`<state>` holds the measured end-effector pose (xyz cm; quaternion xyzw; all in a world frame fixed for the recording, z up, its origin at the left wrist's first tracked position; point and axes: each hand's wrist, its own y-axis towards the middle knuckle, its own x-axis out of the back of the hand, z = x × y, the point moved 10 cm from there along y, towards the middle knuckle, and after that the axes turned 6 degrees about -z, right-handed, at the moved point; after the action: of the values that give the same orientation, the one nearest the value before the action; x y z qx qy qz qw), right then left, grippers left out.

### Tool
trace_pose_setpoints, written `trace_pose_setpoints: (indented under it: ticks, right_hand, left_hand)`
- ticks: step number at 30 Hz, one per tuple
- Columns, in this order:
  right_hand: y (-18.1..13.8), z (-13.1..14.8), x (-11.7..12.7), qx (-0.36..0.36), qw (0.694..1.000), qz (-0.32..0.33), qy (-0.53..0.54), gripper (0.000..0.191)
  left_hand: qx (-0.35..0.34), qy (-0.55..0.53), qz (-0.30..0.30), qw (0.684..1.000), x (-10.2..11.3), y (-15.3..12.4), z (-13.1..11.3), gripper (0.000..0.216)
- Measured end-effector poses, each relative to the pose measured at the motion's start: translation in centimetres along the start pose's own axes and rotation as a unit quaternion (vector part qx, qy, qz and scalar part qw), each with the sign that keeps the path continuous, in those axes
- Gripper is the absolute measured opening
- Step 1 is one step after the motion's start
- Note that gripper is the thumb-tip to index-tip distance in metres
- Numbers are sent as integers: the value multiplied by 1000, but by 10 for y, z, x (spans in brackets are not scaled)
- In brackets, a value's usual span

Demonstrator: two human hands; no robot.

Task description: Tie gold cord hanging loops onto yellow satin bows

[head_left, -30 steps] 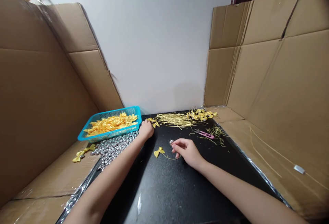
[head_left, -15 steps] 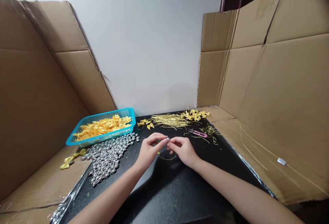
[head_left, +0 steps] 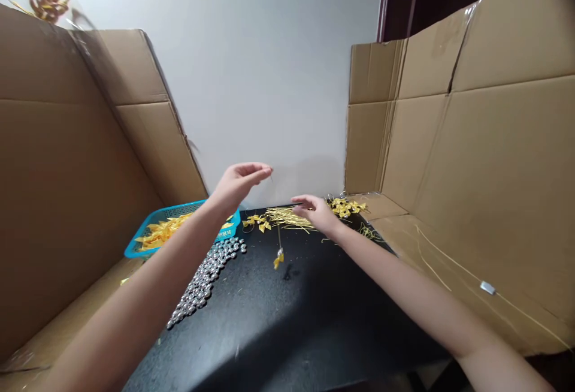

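My left hand [head_left: 249, 177] is raised above the table, thumb and fingers pinched on the end of a thin gold cord [head_left: 279, 237]. The cord is hard to follow against the wall. From its lower end hangs a small yellow ribbon bow [head_left: 278, 260] with a shiny silver bead [head_left: 281, 251] on top, just above the black tabletop. My right hand [head_left: 314, 211] is held to the right of the cord, its fingers apart and nothing visible in them. Behind it lies a pile of cut gold cords [head_left: 287, 217].
A blue plastic basket [head_left: 135, 248] of yellow ribbon bows [head_left: 164, 231] stands at the left, partly behind my forearm. Silver beads [head_left: 211, 272] spread before it. Finished-looking bows on cords [head_left: 345, 207] lie at the back right. Cardboard walls [head_left: 494, 170] flank the table.
Both hands were together low over the table at a silver bead. My left hand has risen up and left, lifting the cord and bow; my right hand has let go and moved up.
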<state>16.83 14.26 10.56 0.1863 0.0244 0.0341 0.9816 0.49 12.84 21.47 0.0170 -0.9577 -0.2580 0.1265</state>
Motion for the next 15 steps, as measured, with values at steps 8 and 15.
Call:
trace_pose_setpoints:
  ticks: [8, 15]
  right_hand:
    - [37, 102, -6, 136, 990, 37, 15, 18]
    - [41, 99, -34, 43, 993, 103, 31, 11]
  left_hand:
    - [-41, 53, 40, 997, -17, 19, -35, 25]
    - [-53, -35, 10, 998, -7, 21, -28, 21]
